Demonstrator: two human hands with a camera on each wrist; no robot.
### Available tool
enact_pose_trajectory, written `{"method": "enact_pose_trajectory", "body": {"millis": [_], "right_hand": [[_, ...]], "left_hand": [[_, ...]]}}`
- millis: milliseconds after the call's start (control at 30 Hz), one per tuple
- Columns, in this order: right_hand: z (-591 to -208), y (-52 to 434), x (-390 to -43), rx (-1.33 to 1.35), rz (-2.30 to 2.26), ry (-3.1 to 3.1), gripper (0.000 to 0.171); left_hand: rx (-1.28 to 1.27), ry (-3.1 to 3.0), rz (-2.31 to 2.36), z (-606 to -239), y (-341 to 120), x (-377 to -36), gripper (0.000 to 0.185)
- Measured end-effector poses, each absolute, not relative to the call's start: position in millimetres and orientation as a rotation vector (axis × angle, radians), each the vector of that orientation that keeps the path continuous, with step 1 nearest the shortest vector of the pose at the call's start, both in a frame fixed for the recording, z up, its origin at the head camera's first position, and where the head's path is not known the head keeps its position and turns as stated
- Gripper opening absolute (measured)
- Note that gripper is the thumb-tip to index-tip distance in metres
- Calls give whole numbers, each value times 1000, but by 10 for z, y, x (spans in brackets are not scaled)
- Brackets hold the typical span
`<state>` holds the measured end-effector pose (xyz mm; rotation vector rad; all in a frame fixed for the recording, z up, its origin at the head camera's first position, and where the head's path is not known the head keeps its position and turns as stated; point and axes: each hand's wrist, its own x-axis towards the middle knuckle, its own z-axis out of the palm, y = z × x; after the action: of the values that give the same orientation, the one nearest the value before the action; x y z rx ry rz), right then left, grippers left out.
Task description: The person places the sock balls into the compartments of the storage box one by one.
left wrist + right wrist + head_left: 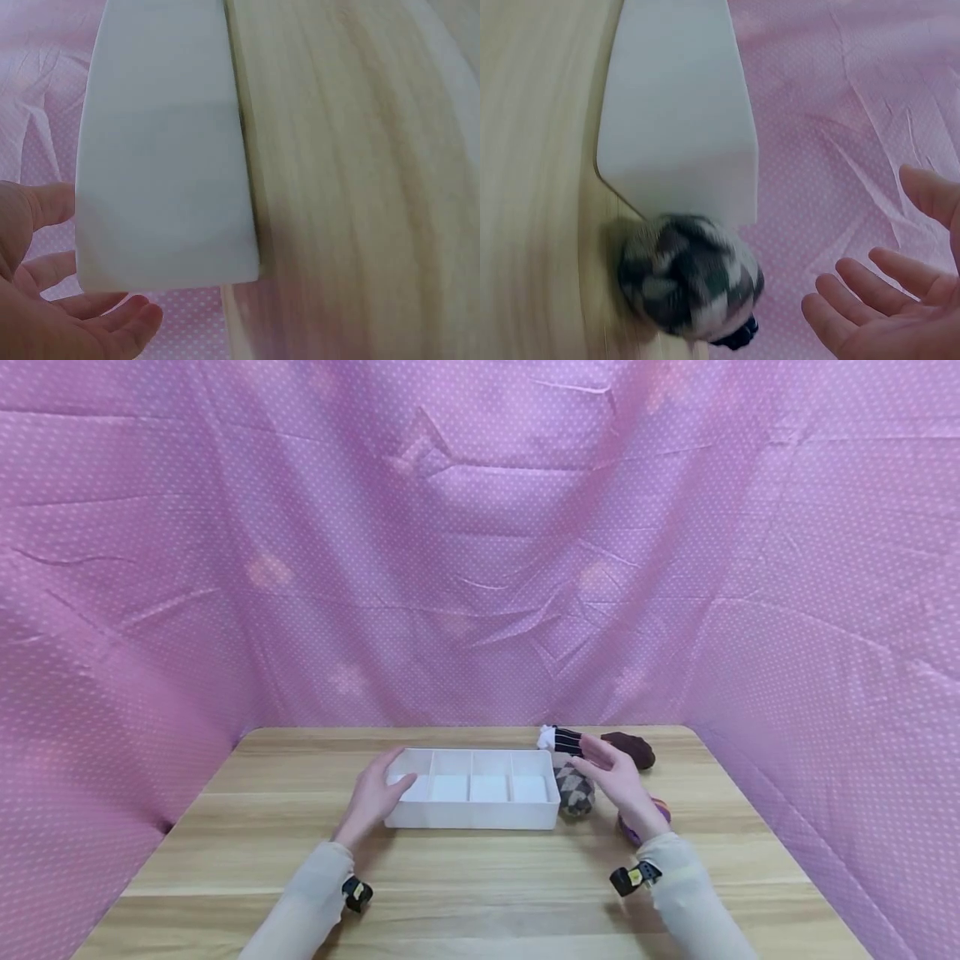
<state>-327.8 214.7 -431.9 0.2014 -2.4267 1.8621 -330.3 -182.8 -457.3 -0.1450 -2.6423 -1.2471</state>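
Observation:
A long white divided box (472, 815) lies crosswise on the table, with several compartments in a row. At its left end my left hand (372, 795) holds the box, thumb over the rim and the other fingers round the end wall. In the left wrist view, the box's front wall (165, 150) hides some fingertips. Against the right end sits a rolled argyle sock (574, 789) in grey, brown and cream. My right hand (617, 781) hovers just right of that sock; its fingers are spread and relaxed, holding nothing, as the right wrist view shows.
Behind the right hand lie a black-and-white striped sock (562, 740) and a dark brown rolled sock (632, 750). A purple and orange rolled sock (660, 811) is partly hidden by the right wrist. Pink dotted cloth (480, 568) hangs round the wooden table (480, 893).

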Motion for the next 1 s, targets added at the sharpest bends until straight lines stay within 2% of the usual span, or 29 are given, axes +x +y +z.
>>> {"method": "enact_pose_trajectory", "body": {"millis": [267,700,1000], "right_hand": [[-4344,2470,-3257,199,1955,-2393,70],[-4443,2939,-3166,291,2010,-2367,70],[-4556,3246,-3145,381,1998,-2413,69]], "left_hand": [[-12,-2657,-1524,-4618,-1929,-3313,65],[-58,-2503,-1791,-4762,-2050,-3370,61],[-38,-2521,-1865,-4788,-2103,-3277,57]]}}
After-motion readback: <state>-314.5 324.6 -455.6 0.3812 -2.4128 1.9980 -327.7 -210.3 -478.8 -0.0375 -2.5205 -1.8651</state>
